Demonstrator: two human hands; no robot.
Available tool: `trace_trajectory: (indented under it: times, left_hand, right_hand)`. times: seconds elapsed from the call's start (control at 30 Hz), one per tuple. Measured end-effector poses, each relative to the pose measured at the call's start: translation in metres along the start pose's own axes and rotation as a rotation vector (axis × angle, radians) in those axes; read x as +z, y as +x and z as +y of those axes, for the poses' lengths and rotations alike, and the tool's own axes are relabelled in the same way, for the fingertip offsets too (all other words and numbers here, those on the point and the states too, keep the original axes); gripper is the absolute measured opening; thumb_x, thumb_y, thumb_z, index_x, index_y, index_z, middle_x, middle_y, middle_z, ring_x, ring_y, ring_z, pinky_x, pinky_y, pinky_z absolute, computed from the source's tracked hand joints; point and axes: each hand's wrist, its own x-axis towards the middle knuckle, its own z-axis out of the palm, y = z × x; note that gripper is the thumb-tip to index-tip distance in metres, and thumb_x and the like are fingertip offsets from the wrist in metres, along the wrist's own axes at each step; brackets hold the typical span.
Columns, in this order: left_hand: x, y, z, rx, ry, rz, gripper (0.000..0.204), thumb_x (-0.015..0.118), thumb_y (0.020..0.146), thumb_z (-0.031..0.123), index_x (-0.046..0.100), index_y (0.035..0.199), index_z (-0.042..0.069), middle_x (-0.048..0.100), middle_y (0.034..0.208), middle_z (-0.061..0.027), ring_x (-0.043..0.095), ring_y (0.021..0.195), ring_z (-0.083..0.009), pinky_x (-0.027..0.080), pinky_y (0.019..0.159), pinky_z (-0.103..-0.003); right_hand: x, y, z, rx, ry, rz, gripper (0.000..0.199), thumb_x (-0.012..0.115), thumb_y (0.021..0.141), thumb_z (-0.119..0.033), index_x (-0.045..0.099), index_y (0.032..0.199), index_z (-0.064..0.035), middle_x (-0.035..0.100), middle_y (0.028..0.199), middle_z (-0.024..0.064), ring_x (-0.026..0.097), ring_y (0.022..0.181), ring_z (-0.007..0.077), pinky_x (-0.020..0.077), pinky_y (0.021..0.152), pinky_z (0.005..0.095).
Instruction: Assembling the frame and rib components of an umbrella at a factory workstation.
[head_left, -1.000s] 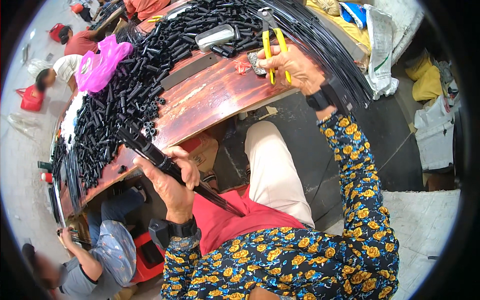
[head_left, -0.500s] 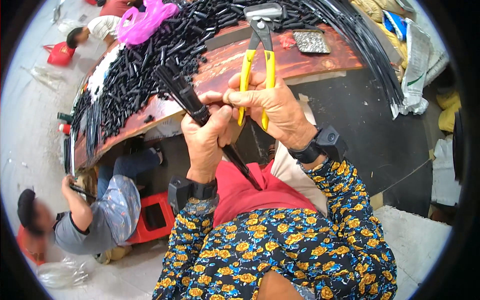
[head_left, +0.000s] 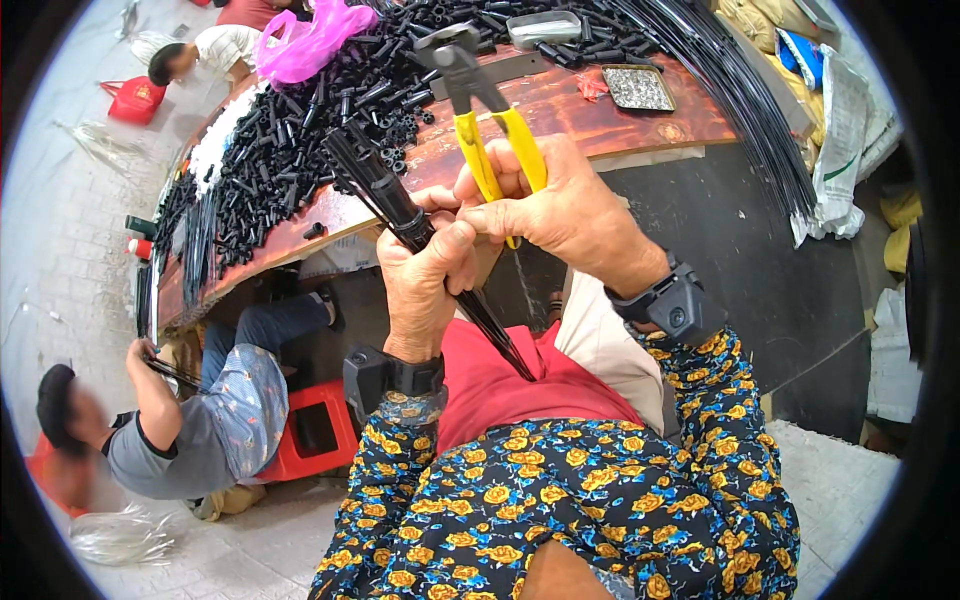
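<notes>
My left hand (head_left: 425, 285) is closed around what looks like a folded umbrella frame (head_left: 388, 195), a bundle of thin black ribs with a thicker black sleeve. It slants from upper left down to my lap. My right hand (head_left: 580, 215) holds yellow-handled pliers (head_left: 482, 165), jaws pointing up and away, the handles spread apart. The thumb and fingertips of my right hand meet those of my left beside the black sleeve. Whatever is pinched there is too small to make out.
Ahead, a reddish-brown table (head_left: 660, 130) carries a heap of black plastic tubes (head_left: 290, 140), a pink bag (head_left: 315, 40) and a tray of small metal pieces (head_left: 638, 88). Long black rods (head_left: 745, 110) hang over its right edge. A person (head_left: 190, 430) sits at left on a red stool (head_left: 318, 430).
The pliers have tipped to the left, and their jaws now sit over the black tubes. My right hand has turned with them. The left hand keeps its grip on the umbrella frame.
</notes>
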Motion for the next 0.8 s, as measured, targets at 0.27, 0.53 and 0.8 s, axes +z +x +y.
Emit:
trace_trajectory:
  times: [0.27, 0.53, 0.8]
  left_hand:
    - [-0.005, 0.007, -0.012, 0.081, -0.121, -0.058, 0.065, 0.062, 0.089, 0.046, 0.049, 0.129, -0.005, 0.052, 0.06, 0.0023, 0.039, 0.041, -0.0049, 0.03, 0.038, -0.02]
    - [0.022, 0.005, 0.005, -0.022, -0.096, 0.208, 0.085, 0.031, 0.086, 0.079, 0.059, 0.12, 0.007, 0.051, 0.069, 0.0072, 0.042, 0.048, -0.003, 0.029, 0.038, -0.018]
    - [0.013, 0.004, 0.006, -0.02, -0.124, 0.162, 0.083, 0.036, 0.087, 0.077, 0.056, 0.125, 0.005, 0.051, 0.069, 0.0048, 0.041, 0.047, -0.0037, 0.029, 0.038, -0.019]
  right_hand:
    - [0.023, 0.009, 0.011, -0.16, 0.104, 0.052, 0.012, 0.062, 0.081, 0.002, 0.062, 0.093, 0.0037, 0.063, 0.071, 0.0049, 0.061, 0.055, 0.0095, 0.0492, 0.049, 0.0234]
    - [0.058, 0.006, 0.02, -0.179, 0.135, 0.375, 0.014, 0.062, 0.084, 0.003, 0.058, 0.097, -0.0012, 0.058, 0.066, 0.0019, 0.053, 0.046, 0.006, 0.0424, 0.038, 0.0218]
    - [0.061, 0.005, 0.023, -0.161, 0.129, 0.374, 0.015, 0.064, 0.085, 0.002, 0.058, 0.098, -0.0024, 0.059, 0.068, 0.0014, 0.053, 0.047, 0.0049, 0.042, 0.039, 0.0216]
